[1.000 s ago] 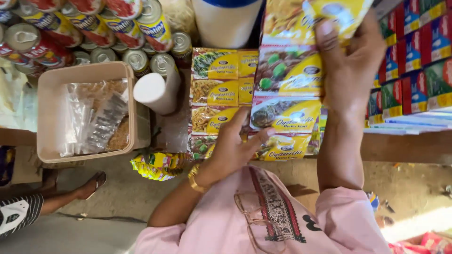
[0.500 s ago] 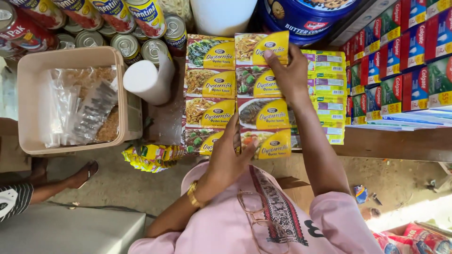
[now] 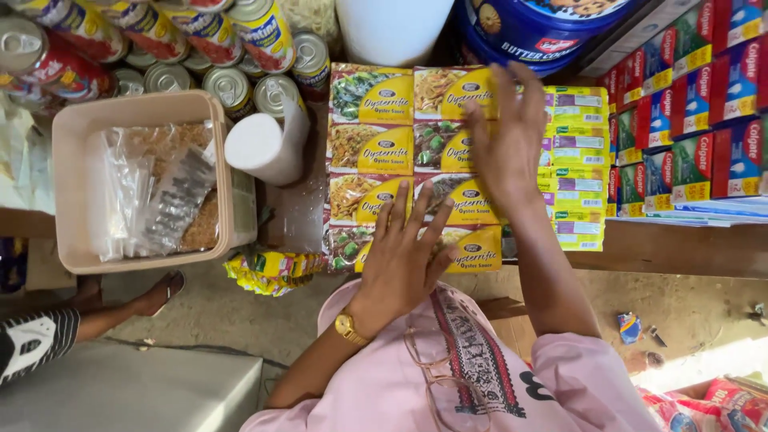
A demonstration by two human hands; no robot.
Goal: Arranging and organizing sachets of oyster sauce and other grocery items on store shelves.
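Both hands lie flat with fingers spread, gripping nothing: the left hand (image 3: pixel 404 256) presses the lower yellow sauce packets (image 3: pixel 372 148) and the right hand (image 3: pixel 508 136) the upper ones. The packets sit in rows on the shelf (image 3: pixel 680 248) between a white roll (image 3: pixel 264 148) and small boxes (image 3: pixel 576 160). The step looks like squaring the rows; any next nudge calls for light, even pressure.

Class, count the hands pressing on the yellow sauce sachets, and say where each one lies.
2. The left hand lies flat on the lower yellow sauce sachets, nearest the wearer. The right hand presses the upper right column. Sachets beneath them may be hidden.
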